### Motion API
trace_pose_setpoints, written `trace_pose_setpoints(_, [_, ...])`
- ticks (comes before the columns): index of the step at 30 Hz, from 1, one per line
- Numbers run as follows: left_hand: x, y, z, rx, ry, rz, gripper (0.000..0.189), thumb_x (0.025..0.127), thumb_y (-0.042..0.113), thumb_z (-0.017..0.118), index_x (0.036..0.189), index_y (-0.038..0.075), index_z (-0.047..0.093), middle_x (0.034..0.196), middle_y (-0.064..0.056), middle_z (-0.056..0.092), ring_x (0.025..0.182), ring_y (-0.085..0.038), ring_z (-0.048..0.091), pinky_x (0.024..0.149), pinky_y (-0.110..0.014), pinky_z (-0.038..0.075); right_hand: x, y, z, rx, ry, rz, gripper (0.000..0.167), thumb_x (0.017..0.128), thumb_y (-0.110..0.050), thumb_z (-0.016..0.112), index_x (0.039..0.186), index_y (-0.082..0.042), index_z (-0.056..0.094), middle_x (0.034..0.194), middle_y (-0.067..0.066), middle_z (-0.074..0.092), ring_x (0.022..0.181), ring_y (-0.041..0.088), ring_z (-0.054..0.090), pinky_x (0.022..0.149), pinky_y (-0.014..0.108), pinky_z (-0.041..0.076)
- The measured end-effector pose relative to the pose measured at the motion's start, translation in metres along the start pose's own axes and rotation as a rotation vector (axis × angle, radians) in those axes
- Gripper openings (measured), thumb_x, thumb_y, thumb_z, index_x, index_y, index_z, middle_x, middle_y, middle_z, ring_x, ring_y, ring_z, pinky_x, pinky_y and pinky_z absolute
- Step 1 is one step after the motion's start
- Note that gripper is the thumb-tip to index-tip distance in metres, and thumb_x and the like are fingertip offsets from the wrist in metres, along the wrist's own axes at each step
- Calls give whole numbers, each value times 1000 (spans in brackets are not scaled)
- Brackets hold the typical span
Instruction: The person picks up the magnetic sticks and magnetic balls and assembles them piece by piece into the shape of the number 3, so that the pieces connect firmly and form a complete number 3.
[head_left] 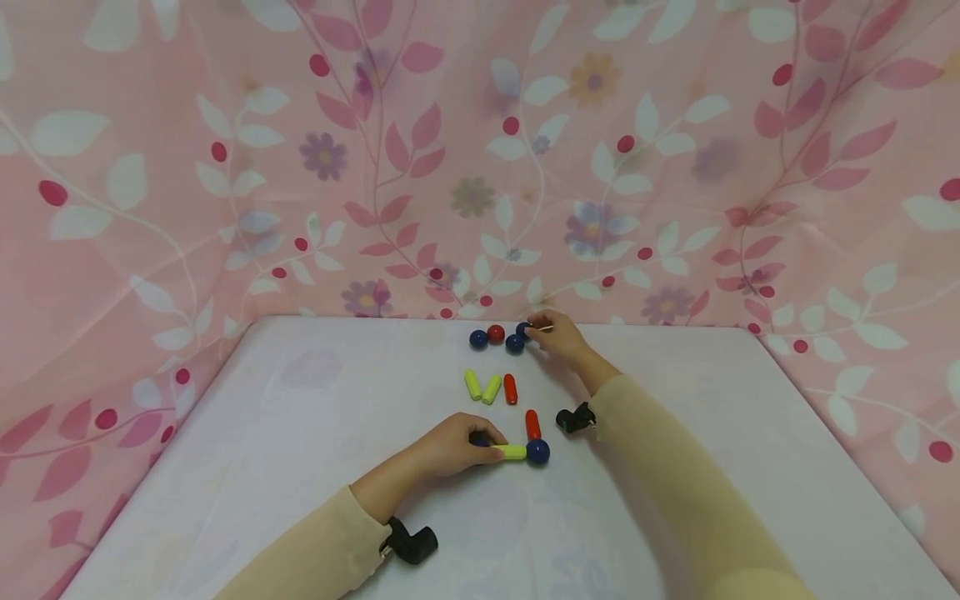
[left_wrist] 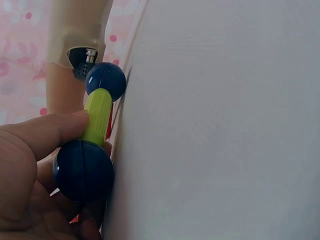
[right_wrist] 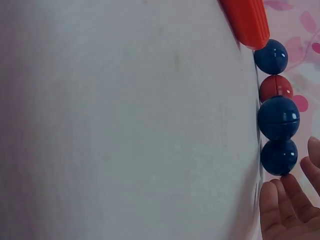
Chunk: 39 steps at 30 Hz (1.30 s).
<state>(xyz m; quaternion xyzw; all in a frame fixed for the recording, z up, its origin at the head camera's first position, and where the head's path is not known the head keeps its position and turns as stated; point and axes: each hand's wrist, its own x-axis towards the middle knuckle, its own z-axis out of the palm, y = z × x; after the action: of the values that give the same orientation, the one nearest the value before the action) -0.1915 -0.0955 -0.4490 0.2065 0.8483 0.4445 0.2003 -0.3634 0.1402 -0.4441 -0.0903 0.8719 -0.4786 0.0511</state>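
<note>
Left hand [head_left: 452, 447] grip pinching green rod [head_left: 514, 452], likely light, stiff; right hand [head_left: 561, 340] grip apart beside blue ball [right_wrist: 279, 157], probably slick, take its sides

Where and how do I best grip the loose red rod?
Probably pinch the red rod across its middle, right hand coming from above right: it's slender and lying flat, with yellow-green rods close on its left.
</note>
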Motion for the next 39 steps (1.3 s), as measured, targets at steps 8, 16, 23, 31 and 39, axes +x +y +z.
trace_pose_setpoints(8, [-1, 1, 0, 1, 3, 1, 14, 92, 21, 74, 105, 17, 76, 93, 8, 67, 91, -13, 55, 84, -32, 46, 4, -2, 5, -37, 9, -12, 37, 103, -16, 57, 136, -1, 54, 134, 19, 55, 121, 34, 56, 96, 42, 51])
trace_pose_setpoints(16, [-2, 3, 1, -4, 3, -7, 14, 91, 19, 74, 105, 17, 76, 93, 8, 67, 90, -13, 55, 83, -32, 46, 7, -4, 7, -139, 23, -60, 36, 104, -13, 54, 137, -1, 56, 135, 21, 57, 125, 36, 55, 102, 45, 46])
trace_pose_setpoints(23, [-2, 4, 0, -6, 3, -21, 14, 92, 21, 74, 105, 18, 76, 95, 8, 67, 92, -14, 55, 85, -34, 46, 8, -1, 7, -188, 7, -41, 34, 104, -11, 53, 137, -5, 59, 138, 16, 58, 126, 31, 53, 110, 44, 39])
trace_pose_setpoints(31, [-3, 5, 0, 0, 6, -29, 14, 91, 21, 74, 105, 19, 76, 94, 8, 66, 93, -14, 55, 86, -35, 46, 3, -1, 3, -152, 13, -17, 34, 103, -10, 55, 136, -3, 59, 137, 16, 59, 127, 32, 53, 110, 43, 39])
trace_pose_setpoints(39, [-2, 4, 0, -9, 6, -27, 14, 91, 21, 74, 105, 18, 76, 94, 8, 66, 92, -14, 55, 85, -34, 46, -4, 3, -7, -95, -5, -24, 34, 102, -11, 57, 134, -1, 60, 135, 19, 59, 126, 34, 54, 104, 44, 45])
